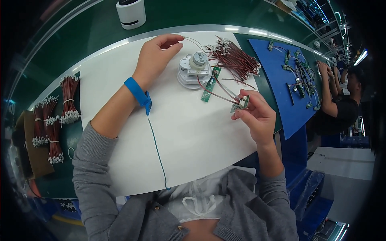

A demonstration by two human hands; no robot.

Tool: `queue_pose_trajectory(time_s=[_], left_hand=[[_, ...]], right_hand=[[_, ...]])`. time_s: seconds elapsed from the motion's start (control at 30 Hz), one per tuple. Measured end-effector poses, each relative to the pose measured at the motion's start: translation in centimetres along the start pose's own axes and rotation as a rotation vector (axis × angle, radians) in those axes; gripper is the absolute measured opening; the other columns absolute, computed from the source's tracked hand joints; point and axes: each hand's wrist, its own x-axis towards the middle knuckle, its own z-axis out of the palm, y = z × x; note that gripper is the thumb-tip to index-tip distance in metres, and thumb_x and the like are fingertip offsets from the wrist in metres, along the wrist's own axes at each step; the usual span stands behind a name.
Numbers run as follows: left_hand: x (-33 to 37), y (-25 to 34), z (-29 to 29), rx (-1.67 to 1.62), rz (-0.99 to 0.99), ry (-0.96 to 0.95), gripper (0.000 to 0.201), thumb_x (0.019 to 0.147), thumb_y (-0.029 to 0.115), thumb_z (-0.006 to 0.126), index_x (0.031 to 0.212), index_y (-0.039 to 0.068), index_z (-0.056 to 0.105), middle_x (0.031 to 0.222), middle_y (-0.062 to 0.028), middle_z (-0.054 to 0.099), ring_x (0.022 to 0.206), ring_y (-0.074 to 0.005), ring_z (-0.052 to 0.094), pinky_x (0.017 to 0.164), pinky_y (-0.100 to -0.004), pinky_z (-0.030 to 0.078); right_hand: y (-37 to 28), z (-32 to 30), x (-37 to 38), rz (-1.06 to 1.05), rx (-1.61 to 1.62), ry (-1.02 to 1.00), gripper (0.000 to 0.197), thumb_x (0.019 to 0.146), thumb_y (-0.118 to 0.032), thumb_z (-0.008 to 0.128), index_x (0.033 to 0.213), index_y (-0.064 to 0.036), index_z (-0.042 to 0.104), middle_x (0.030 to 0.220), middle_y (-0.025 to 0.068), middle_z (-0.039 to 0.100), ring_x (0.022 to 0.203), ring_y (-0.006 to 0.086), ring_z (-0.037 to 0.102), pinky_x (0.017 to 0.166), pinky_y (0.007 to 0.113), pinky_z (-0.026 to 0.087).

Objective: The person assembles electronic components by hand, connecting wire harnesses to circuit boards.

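Note:
My left hand [159, 52] is raised at the far side of the white sheet, thumb and forefinger pinching the end of a thin wire [194, 40]. That wire runs toward a white plastic assembly [185, 76] with a round silver motor [199, 59] on top. In my right hand [259, 116] a small circuit board [242, 102] with white connectors is held between thumb and fingers. Red, dark and pale wires link the board to the assembly's side. A narrow green circuit strip [208, 90] lies beside the assembly. A blue wrist strap [136, 91] circles my left wrist.
A heap of dark red wires [237, 60] lies beyond the assembly. Tied wire bundles [69, 96] lie at left. On the right, a blue mat [277, 88] holds wired boards near a co-worker [341, 100]. A white cylinder [132, 16] stands at the back. The strap's cord [157, 148] crosses the sheet.

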Motion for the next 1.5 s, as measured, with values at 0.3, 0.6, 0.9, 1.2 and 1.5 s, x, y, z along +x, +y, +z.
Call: queue_pose_trajectory(time_s=[0.3, 0.6, 0.9, 1.2, 1.5], left_hand=[[0.0, 0.3, 0.0, -0.041, -0.035, -0.031, 0.032, 0.087, 0.021, 0.06, 0.112, 0.001, 0.065, 0.1, -0.0068, 0.069, 0.096, -0.013, 0.06, 0.087, -0.0243, 0.044], [0.2, -0.2, -0.6, 0.013, -0.054, 0.002, 0.032, 0.088, 0.021, 0.059, 0.113, 0.001, 0.065, 0.098, -0.0081, 0.069, 0.096, -0.013, 0.06, 0.088, -0.0237, 0.044], [-0.4, 2.8, -0.9, -0.258, 0.199, 0.098, 0.021, 0.085, 0.017, 0.065, 0.103, 0.005, 0.068, 0.1, -0.0058, 0.068, 0.091, -0.0118, 0.061, 0.081, -0.0233, 0.046], [-3.6, 8.4, -0.1, 0.317, 1.034, -0.077, 0.03, 0.069, 0.0, 0.072, 0.098, 0.006, 0.068, 0.096, -0.0066, 0.066, 0.086, -0.0246, 0.059, 0.09, -0.0407, 0.047], [-6.3, 8.9, 2.5, 0.507, 1.033, -0.093, 0.037, 0.063, 0.002, 0.072, 0.099, 0.013, 0.069, 0.092, -0.0032, 0.061, 0.088, -0.0261, 0.056, 0.091, -0.0442, 0.047]], right_hand=[[-0.2, 0.4, -0.1, -0.004, 0.017, -0.004, 0.042, 0.076, 0.013, 0.061, 0.117, 0.0089, 0.056, 0.112, 0.0155, 0.053, 0.079, 0.0141, 0.062, 0.069, 0.025, 0.057], [-0.5, 1.2, -0.1, 0.025, 0.033, -0.029, 0.042, 0.076, 0.013, 0.06, 0.118, 0.0087, 0.056, 0.111, 0.0153, 0.053, 0.08, 0.0152, 0.062, 0.071, 0.025, 0.055], [-0.9, 1.0, -0.2, 0.015, 0.035, -0.006, 0.042, 0.075, 0.013, 0.061, 0.117, 0.0089, 0.056, 0.11, 0.0148, 0.054, 0.079, 0.0144, 0.062, 0.07, 0.024, 0.054], [-1.4, 0.7, -0.1, -0.036, 0.008, -0.015, 0.042, 0.076, 0.012, 0.062, 0.118, 0.0074, 0.056, 0.113, 0.0141, 0.053, 0.079, 0.0132, 0.062, 0.067, 0.022, 0.053], [-1.6, 1.1, 0.1, -0.144, -0.059, -0.001, 0.042, 0.078, 0.009, 0.064, 0.119, 0.003, 0.057, 0.114, 0.0125, 0.054, 0.079, 0.0107, 0.061, 0.066, 0.02, 0.052]])
